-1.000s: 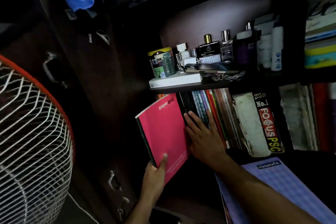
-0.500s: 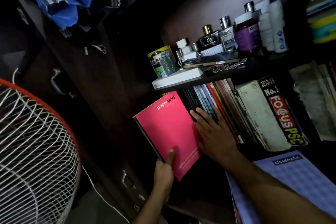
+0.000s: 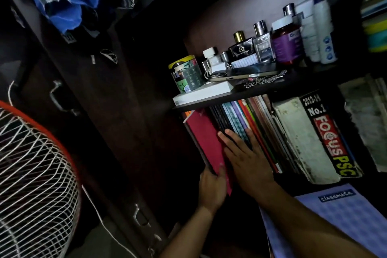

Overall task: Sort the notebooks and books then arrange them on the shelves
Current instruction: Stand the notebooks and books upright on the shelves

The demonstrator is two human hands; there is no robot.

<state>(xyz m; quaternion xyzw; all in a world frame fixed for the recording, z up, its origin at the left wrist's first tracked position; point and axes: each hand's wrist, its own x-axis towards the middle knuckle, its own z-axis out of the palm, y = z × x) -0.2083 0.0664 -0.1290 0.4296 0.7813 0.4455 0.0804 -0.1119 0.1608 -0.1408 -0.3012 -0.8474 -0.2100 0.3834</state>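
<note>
Left hand (image 3: 211, 189) grips pink notebook (image 3: 206, 142) at its lower edge, thumb on the cover, fingers curled behind. Notebook upright, tilted, at left end of the book row (image 3: 257, 132) on the lower shelf, its top corner under the shelf board (image 3: 261, 92). Right hand (image 3: 247, 159) flat, fingers straight and spread, pressed against the spines just right of the notebook, touching it. Thick "FOCUS PSC" book (image 3: 328, 138) leans further right. Purple "classmate" notebook (image 3: 343, 220) lies under the right forearm. Bottles (image 3: 287, 42) and tin (image 3: 186, 74) on upper shelf. Fan (image 3: 31, 174) at left.
</note>
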